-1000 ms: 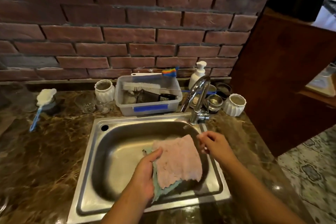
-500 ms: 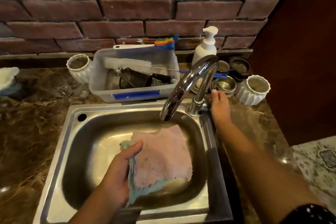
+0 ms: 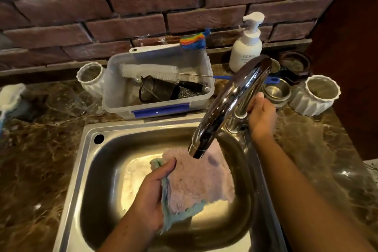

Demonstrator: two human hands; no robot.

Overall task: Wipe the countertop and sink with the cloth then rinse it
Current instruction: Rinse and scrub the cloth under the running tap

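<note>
Fingers (image 3: 258,98) of right hand (image 3: 262,118) curl half-hidden behind faucet (image 3: 231,104); left hand (image 3: 149,196) grips cloth (image 3: 196,180).

Legible txt: none. White pump bottle (image 3: 246,51), back of bench (image 3: 41,159): small grey print on front, too blurred to read.

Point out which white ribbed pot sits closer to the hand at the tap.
The white ribbed pot by the steel cups; the second pot stands left of the plastic tub.

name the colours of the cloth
The cloth is pink with a pale blue underside, head view.
</note>
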